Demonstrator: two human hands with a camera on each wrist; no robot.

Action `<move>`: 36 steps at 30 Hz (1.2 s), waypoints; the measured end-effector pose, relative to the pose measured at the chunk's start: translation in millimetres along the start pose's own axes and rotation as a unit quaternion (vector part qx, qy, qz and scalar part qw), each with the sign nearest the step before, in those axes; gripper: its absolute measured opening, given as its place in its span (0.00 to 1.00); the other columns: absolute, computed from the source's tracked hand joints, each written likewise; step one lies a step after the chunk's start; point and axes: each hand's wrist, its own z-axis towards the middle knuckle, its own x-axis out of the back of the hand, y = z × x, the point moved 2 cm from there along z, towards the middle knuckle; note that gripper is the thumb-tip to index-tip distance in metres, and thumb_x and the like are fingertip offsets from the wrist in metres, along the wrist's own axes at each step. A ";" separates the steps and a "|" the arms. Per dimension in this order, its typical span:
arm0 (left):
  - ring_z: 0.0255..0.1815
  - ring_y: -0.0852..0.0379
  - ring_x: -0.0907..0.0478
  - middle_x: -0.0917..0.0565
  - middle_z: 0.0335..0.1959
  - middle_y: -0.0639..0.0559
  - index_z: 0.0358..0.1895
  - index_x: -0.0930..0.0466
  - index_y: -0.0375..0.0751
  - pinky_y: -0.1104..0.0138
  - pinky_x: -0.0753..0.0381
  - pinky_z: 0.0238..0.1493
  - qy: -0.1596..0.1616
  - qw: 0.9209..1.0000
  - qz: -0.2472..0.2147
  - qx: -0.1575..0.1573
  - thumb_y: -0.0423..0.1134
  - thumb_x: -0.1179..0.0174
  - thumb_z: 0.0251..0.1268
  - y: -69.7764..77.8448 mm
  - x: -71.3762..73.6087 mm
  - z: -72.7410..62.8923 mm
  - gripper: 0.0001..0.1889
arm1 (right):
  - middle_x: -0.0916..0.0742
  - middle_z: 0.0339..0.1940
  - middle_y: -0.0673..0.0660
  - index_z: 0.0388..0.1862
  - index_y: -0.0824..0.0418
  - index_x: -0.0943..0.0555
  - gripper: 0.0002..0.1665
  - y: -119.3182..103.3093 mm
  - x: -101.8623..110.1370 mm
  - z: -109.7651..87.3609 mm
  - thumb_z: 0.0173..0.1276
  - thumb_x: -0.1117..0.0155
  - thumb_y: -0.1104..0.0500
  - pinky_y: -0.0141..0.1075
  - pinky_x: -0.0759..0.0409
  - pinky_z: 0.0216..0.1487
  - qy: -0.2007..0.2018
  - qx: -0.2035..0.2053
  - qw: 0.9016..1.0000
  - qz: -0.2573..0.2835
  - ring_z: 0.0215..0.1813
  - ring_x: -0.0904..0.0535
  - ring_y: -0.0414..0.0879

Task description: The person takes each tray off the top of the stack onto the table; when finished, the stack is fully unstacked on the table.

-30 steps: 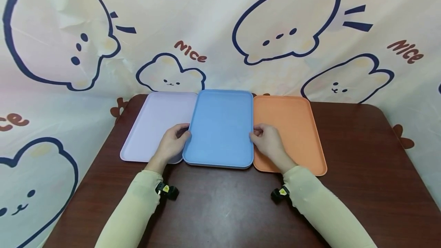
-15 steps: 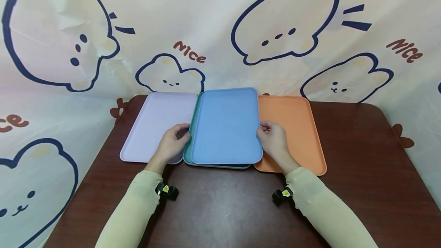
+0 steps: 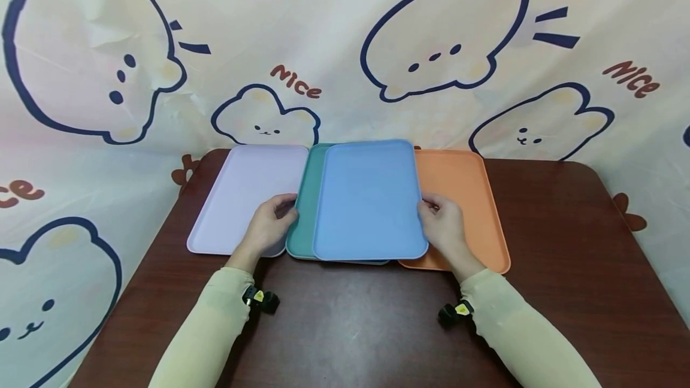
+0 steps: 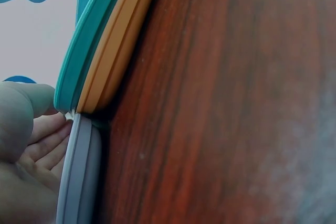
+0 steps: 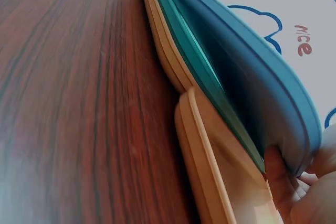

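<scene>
My right hand [image 3: 443, 223] grips the right edge of a blue tray [image 3: 369, 196], thumb on one face and fingers on the other. In the right wrist view the blue tray is tilted up, its right side raised off a green tray [image 5: 194, 61]. My left hand [image 3: 271, 220] holds the left edge of the green tray [image 3: 306, 202] between thumb and fingers; the fingertips are partly hidden. Under the green tray an orange tray [image 4: 107, 56] shows in the left wrist view.
A lavender tray [image 3: 242, 196] lies left of the stack. Another orange tray [image 3: 458, 175] lies to the right, partly covered by the blue tray. All are on a dark brown wooden table [image 3: 345, 328]. A cartoon-printed cloth [image 3: 345, 64] hangs behind.
The blue tray has slid to the right with my right hand, uncovering the left part of the green tray. My left hand has stayed in place.
</scene>
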 end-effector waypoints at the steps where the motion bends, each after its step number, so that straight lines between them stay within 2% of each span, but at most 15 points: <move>1: 0.77 0.33 0.25 0.22 0.74 0.30 0.75 0.26 0.29 0.44 0.25 0.79 0.000 1.000 0.001 0.001 0.34 0.44 0.82 0.1 -0.2 -0.3 0.24 | 0.10 0.56 0.72 0.66 0.73 0.16 0.22 1.1 3.2 -0.6 0.81 0.43 0.62 0.19 0.22 0.41 0.001 -0.002 1.000 0.000 0.53 0.12 0.57; 5: 0.77 0.34 0.25 0.22 0.74 0.31 0.75 0.26 0.30 0.44 0.25 0.79 0.000 1.000 -0.001 0.003 0.35 0.44 0.82 0.6 -0.9 -1.1 0.24 | 0.10 0.59 0.72 0.66 0.72 0.16 0.22 7.5 18.7 -1.5 0.81 0.42 0.62 0.17 0.22 0.42 0.012 -0.014 1.000 0.002 0.57 0.12 0.59; 10: 0.77 0.34 0.25 0.22 0.75 0.31 0.76 0.27 0.31 0.44 0.25 0.79 -0.002 1.000 -0.004 0.001 0.35 0.44 0.82 1.9 -1.0 -0.5 0.25 | 0.11 0.60 0.72 0.68 0.71 0.17 0.23 14.7 42.3 -2.2 0.82 0.41 0.60 0.17 0.23 0.39 0.021 -0.030 0.999 -0.007 0.56 0.14 0.58; 12: 0.77 0.34 0.25 0.22 0.75 0.31 0.76 0.27 0.31 0.44 0.25 0.79 -0.001 1.000 -0.002 0.002 0.36 0.44 0.82 1.4 -0.2 0.0 0.25 | 0.11 0.61 0.73 0.68 0.70 0.16 0.22 16.1 51.4 -2.8 0.82 0.40 0.60 0.18 0.22 0.38 0.025 -0.034 0.999 -0.006 0.54 0.13 0.53; 14: 0.77 0.34 0.25 0.22 0.75 0.31 0.76 0.27 0.31 0.43 0.25 0.79 0.000 1.000 0.001 0.002 0.35 0.44 0.82 0.5 0.4 0.8 0.25 | 0.11 0.60 0.73 0.67 0.70 0.16 0.22 18.0 60.7 -3.4 0.82 0.39 0.60 0.18 0.21 0.38 0.032 -0.041 0.999 -0.003 0.49 0.13 0.44; 17: 0.77 0.34 0.25 0.22 0.75 0.31 0.76 0.27 0.31 0.43 0.25 0.79 0.001 1.000 0.003 0.000 0.35 0.44 0.82 -0.2 1.1 1.5 0.25 | 0.11 0.61 0.72 0.68 0.69 0.16 0.22 21.4 75.2 -4.8 0.82 0.39 0.59 0.18 0.20 0.38 0.042 -0.059 0.997 0.002 0.42 0.18 0.30; 19: 0.77 0.34 0.25 0.23 0.75 0.31 0.76 0.27 0.31 0.43 0.25 0.79 0.000 1.000 0.002 0.000 0.35 0.44 0.82 -0.2 1.2 1.5 0.25 | 0.12 0.63 0.72 0.69 0.68 0.17 0.23 25.4 85.5 -5.9 0.83 0.40 0.58 0.17 0.20 0.38 0.047 -0.072 0.996 -0.004 0.41 0.20 0.26; 25: 0.78 0.34 0.26 0.23 0.75 0.31 0.76 0.27 0.31 0.43 0.26 0.79 0.000 1.000 0.003 0.002 0.35 0.44 0.82 -0.4 0.5 -0.3 0.25 | 0.14 0.69 0.69 0.72 0.64 0.18 0.25 41.4 117.7 -9.5 0.85 0.43 0.53 0.17 0.20 0.35 0.054 -0.102 0.992 -0.049 0.43 0.21 0.27; 31: 0.78 0.34 0.26 0.23 0.75 0.31 0.76 0.27 0.31 0.43 0.25 0.79 0.002 1.000 0.005 0.003 0.35 0.44 0.82 0.7 0.6 -1.2 0.24 | 0.15 0.69 0.73 0.73 0.65 0.19 0.26 61.2 148.9 -9.4 0.87 0.45 0.51 0.20 0.18 0.32 0.055 -0.108 0.990 -0.068 0.36 0.22 0.22; 36: 0.78 0.34 0.26 0.23 0.75 0.31 0.76 0.27 0.31 0.43 0.26 0.79 0.000 1.000 0.003 0.002 0.35 0.45 0.83 0.0 -0.1 -0.6 0.24 | 0.20 0.74 0.75 0.77 0.64 0.22 0.29 78.4 176.5 -9.4 0.88 0.47 0.48 0.21 0.17 0.31 0.052 -0.127 0.987 -0.078 0.35 0.24 0.21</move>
